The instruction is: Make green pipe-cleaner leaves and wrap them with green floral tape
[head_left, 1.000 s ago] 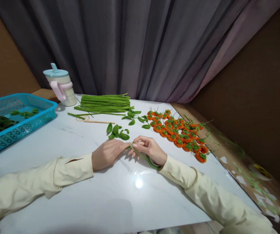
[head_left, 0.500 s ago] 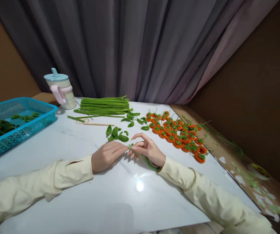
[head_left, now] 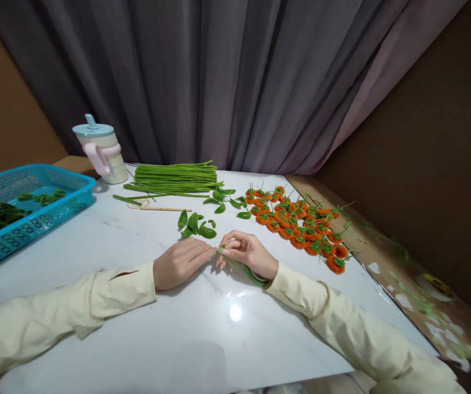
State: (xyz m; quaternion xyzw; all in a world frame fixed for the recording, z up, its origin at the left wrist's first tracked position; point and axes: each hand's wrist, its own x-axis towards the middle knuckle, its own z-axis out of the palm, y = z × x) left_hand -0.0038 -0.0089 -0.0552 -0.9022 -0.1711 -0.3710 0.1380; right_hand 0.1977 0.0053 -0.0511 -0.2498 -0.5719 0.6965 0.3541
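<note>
Probably light and bendable, the green strip [head_left: 256, 278] runs beneath the right hand [head_left: 255, 256], whose thumb and forefinger pinch its end, a sensible hold; beside them, the left hand's [head_left: 184, 264] grip is hidden.

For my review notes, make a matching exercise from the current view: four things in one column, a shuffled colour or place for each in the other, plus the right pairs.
Things
1. straw-lid tumbler
2. perforated plastic basket
3. fuzzy flower heads
4. fuzzy green strip

Colours and places
A. orange, with green on them
B. pinched in the fingers of the right hand
C. light blue on top, with a pink handle
D. blue, with green pieces inside

Pairs: 1-C, 2-D, 3-A, 4-B
</note>
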